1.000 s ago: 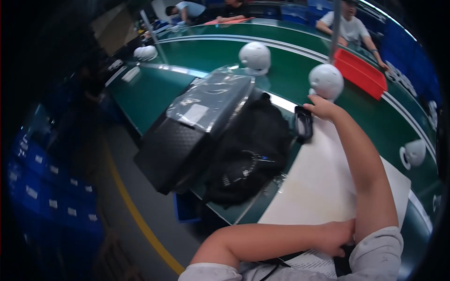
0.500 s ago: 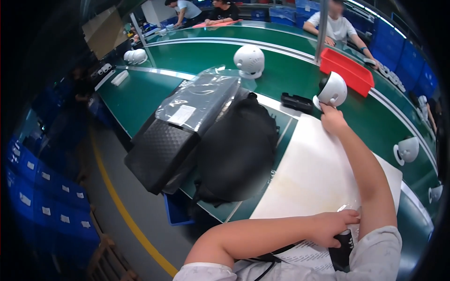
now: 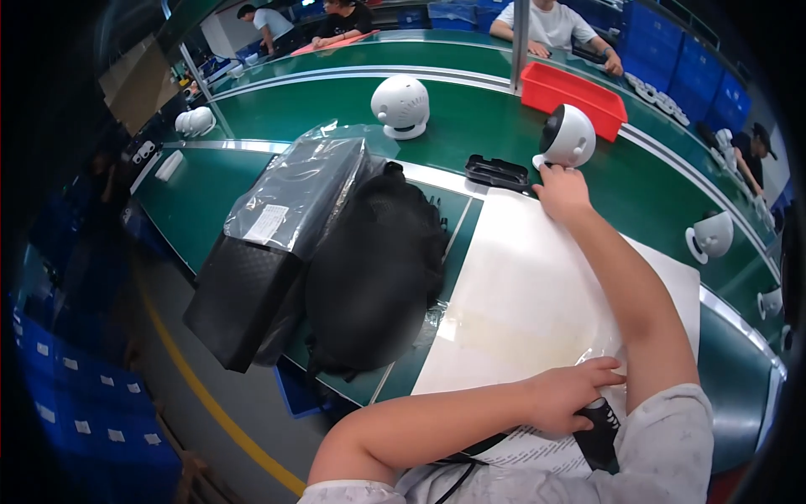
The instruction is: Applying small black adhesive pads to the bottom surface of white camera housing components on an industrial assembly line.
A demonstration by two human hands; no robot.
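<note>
My right hand [image 3: 562, 191] reaches out across the white board [image 3: 495, 277], its fingers closed at the foot of a white round-headed camera [image 3: 576, 137] with a black front. That camera stands upright on the green belt. Left of the hand lies a small black plastic tray-like holder [image 3: 497, 172]. Close to my body, my left hand [image 3: 564, 398] rests with fingers spread and thumb apart, next to crinkled clear plastic [image 3: 603, 346]. Below its thumb is a black piece with white markings [image 3: 600, 437], partly hidden by the hand.
A black backpack-like bag [image 3: 378, 277] and a plastic-wrapped dark box [image 3: 294, 193] lie at left. Another white camera [image 3: 400, 107] stands on the green conveyor [image 3: 319, 105]; one [image 3: 712, 235] is at right. Beyond are a red bin [image 3: 574, 97] and a co-worker in white [image 3: 550, 25].
The view has swung, so the scene sits further left. My right hand stays at the camera's foot, my left by the plastic. The co-worker in white has drawn back the arm reaching beyond the red bin.
</note>
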